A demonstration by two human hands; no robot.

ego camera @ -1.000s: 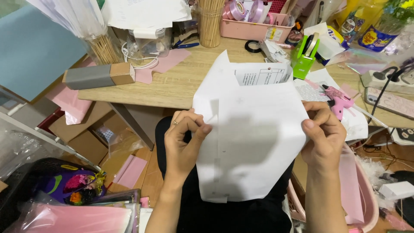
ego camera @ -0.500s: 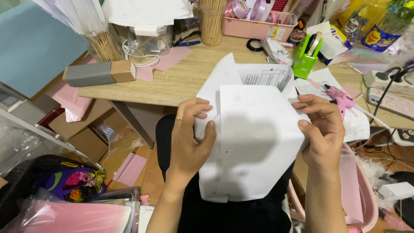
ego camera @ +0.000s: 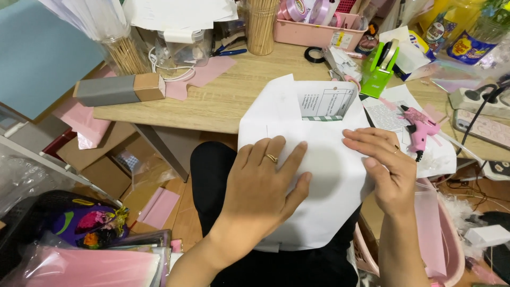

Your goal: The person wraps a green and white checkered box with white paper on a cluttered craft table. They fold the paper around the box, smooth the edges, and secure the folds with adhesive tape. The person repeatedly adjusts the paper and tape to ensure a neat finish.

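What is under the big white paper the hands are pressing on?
Under the white paper you can see a black-clothed lap and the wooden table's edge. Left hand and right hand press flat on top. Anything directly beneath stays hidden.

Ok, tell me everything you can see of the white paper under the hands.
The white paper is a large folded sheet, thin and matte, lying flat across the person's lap and over the edge of the wooden desk. Its upper corners are folded inward to a point, and a fold at the top exposes a printed side. The left hand presses flat on its middle; the right hand presses its right fold.
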